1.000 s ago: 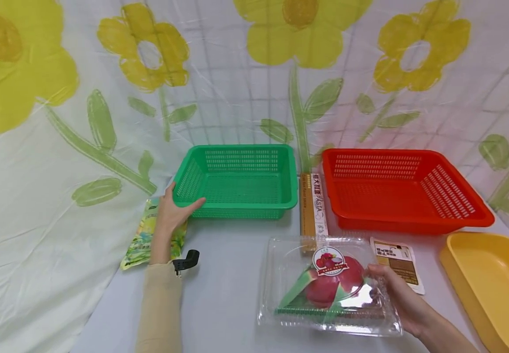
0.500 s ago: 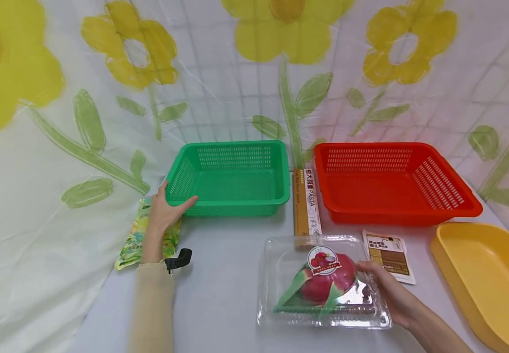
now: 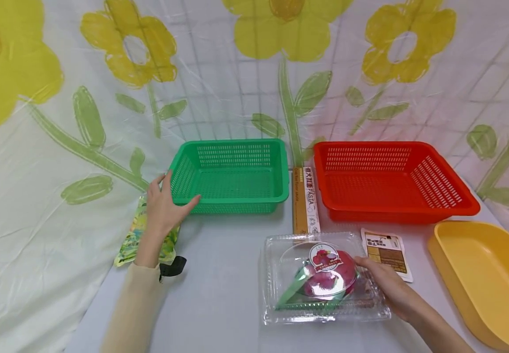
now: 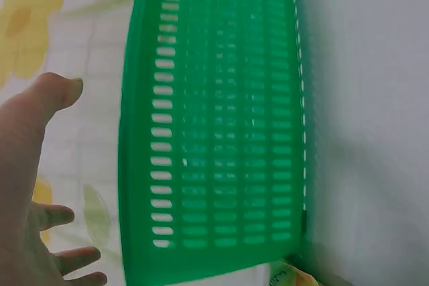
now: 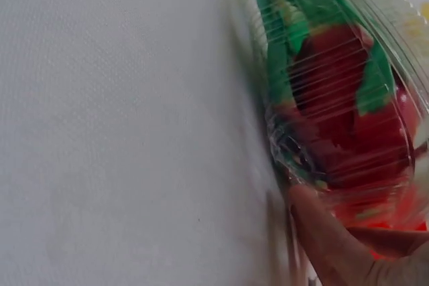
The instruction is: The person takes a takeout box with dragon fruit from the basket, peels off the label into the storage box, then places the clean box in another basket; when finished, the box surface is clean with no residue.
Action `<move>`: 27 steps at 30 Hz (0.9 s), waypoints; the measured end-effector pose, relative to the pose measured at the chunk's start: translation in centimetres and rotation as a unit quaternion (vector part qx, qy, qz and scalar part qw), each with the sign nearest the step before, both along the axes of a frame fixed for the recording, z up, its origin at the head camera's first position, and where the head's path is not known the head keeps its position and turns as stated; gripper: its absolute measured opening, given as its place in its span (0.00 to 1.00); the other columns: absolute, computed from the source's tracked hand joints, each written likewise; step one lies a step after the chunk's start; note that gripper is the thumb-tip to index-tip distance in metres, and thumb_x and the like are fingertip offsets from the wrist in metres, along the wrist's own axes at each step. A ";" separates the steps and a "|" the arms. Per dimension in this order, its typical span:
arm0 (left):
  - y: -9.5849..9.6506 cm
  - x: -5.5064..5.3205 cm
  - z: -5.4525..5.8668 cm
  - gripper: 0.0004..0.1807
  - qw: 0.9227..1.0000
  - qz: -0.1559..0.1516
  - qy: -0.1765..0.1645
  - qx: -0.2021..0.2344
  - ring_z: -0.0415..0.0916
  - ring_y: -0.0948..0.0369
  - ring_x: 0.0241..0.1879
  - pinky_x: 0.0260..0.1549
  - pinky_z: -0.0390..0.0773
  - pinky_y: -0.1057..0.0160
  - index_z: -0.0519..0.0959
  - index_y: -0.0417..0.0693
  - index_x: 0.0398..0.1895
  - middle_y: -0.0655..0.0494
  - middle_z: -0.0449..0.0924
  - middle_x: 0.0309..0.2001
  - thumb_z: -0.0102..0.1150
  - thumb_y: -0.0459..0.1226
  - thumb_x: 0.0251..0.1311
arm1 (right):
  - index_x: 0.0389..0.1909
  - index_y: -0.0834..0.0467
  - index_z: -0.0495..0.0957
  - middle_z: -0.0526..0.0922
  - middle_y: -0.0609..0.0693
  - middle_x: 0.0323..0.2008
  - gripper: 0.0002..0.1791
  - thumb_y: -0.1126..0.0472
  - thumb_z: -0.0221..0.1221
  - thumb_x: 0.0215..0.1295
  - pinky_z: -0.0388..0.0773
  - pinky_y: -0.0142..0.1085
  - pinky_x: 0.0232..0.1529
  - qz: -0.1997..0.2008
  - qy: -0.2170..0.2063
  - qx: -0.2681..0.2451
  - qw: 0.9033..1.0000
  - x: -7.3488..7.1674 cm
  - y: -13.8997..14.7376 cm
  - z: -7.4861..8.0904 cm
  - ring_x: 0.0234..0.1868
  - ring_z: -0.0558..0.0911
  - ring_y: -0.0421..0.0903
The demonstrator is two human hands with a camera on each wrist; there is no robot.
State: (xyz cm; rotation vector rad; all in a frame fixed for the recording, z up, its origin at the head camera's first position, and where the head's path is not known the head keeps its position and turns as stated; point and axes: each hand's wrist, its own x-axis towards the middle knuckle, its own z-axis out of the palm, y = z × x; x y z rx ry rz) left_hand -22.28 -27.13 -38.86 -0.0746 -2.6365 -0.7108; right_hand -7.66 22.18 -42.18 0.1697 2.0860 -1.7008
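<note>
In the head view my left hand (image 3: 164, 208) is at the front left corner of a green plastic basket (image 3: 237, 201). The left wrist view has its thumb and fingers spread, with a gap between them and the rim of the basket. My right hand (image 3: 389, 284) pinches the right edge of a clear plastic box (image 3: 276, 264) above the table's near side. A red dragon fruit (image 3: 325, 284) with green leaf tips lies inside, under a round label. In the right wrist view the thumb (image 5: 322, 229) presses on the end of this box; the other fingers are mostly hidden.
A red basket (image 3: 395, 215) stands at the back right, with a yellow tub (image 3: 493, 274) in front. Between the baskets lies a pasta box (image 3: 306, 201). A brown-and-white pouch (image 3: 387, 252) lies beyond my right hand, and a yellow-green packet (image 3: 137, 235) under my left forearm.
My left fingers have come off the green basket's corner and spread, and that forearm has swung slightly left. The head view has shifted slightly; my right hand still holds the clear box.
</note>
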 end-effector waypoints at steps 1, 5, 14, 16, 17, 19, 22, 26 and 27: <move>0.4 0.2 0.1 0.54 1.000 -0.009 0.016 -0.004 0.52 0.36 0.68 0.59 0.60 0.32 0.53 0.45 0.77 0.34 0.52 0.71 0.64 0.61 0.53 | 0.70 0.74 0.57 0.60 0.72 0.67 0.36 0.47 0.40 0.78 0.67 0.56 0.64 -0.001 0.012 0.015 1.000 0.1 0.1 0.0 0.65 0.65 0.62; 1.6 1.3 0.0 0.52 0.997 -0.045 0.066 -0.011 0.55 0.36 0.67 0.59 0.61 0.34 0.57 0.44 0.75 0.34 0.56 0.70 0.66 0.58 0.51 | 0.69 0.76 0.58 0.68 0.70 0.61 0.35 0.50 0.41 0.78 0.81 0.48 0.50 -0.007 0.024 0.023 0.999 0.1 0.4 0.2 0.52 0.77 0.54; 5.4 3.9 -1.1 0.45 0.981 -0.165 0.093 0.049 0.65 0.44 0.64 0.57 0.69 0.39 0.65 0.44 0.71 0.41 0.66 0.64 0.70 0.49 0.51 | 0.69 0.74 0.60 0.73 0.67 0.58 0.37 0.46 0.46 0.75 0.83 0.47 0.38 -0.021 0.010 0.037 0.999 0.1 0.7 0.1 0.43 0.79 0.48; 6.3 4.5 -1.4 0.42 0.975 -0.196 0.080 0.075 0.67 0.46 0.63 0.57 0.70 0.40 0.66 0.45 0.71 0.43 0.68 0.64 0.70 0.46 0.52 | 0.68 0.73 0.61 0.75 0.65 0.56 0.37 0.45 0.47 0.75 0.83 0.48 0.38 -0.020 0.014 0.049 0.998 0.1 0.7 0.2 0.43 0.79 0.49; 6.7 4.8 -1.5 0.41 0.972 -0.208 0.073 0.084 0.67 0.47 0.63 0.57 0.70 0.40 0.67 0.46 0.70 0.44 0.68 0.63 0.70 0.46 0.53 | 0.68 0.72 0.62 0.76 0.65 0.56 0.36 0.45 0.48 0.74 0.83 0.48 0.39 -0.020 0.018 0.056 0.998 0.1 0.8 0.2 0.44 0.79 0.49; 7.5 5.3 -1.9 0.40 0.966 -0.233 0.061 0.100 0.68 0.48 0.62 0.57 0.70 0.40 0.67 0.46 0.70 0.46 0.69 0.63 0.69 0.44 0.53 | 0.68 0.71 0.63 0.76 0.65 0.56 0.35 0.45 0.49 0.74 0.83 0.49 0.39 -0.020 0.024 0.070 0.997 0.1 0.7 0.4 0.46 0.79 0.51; 8.7 5.9 -2.2 0.40 0.957 -0.265 0.037 0.114 0.67 0.50 0.63 0.59 0.69 0.41 0.67 0.44 0.70 0.48 0.69 0.64 0.69 0.44 0.54 | 0.67 0.69 0.63 0.74 0.66 0.58 0.35 0.45 0.49 0.74 0.82 0.49 0.41 -0.023 0.029 0.089 0.995 0.1 0.8 0.6 0.49 0.78 0.52; 10.2 6.9 -2.7 0.41 0.946 -0.303 -0.003 0.113 0.65 0.52 0.66 0.60 0.69 0.41 0.65 0.46 0.71 0.51 0.66 0.67 0.69 0.46 0.55 | 0.67 0.68 0.62 0.73 0.67 0.59 0.34 0.45 0.50 0.74 0.81 0.49 0.42 -0.024 0.033 0.099 0.994 0.0 0.9 0.7 0.50 0.77 0.53; 10.6 7.2 -2.9 0.41 0.944 -0.311 -0.012 0.111 0.64 0.52 0.67 0.60 0.69 0.41 0.65 0.47 0.71 0.52 0.65 0.67 0.68 0.47 0.55 | 0.67 0.68 0.62 0.74 0.67 0.59 0.34 0.46 0.50 0.74 0.81 0.49 0.42 -0.025 0.034 0.099 0.994 -0.1 1.0 0.7 0.50 0.77 0.52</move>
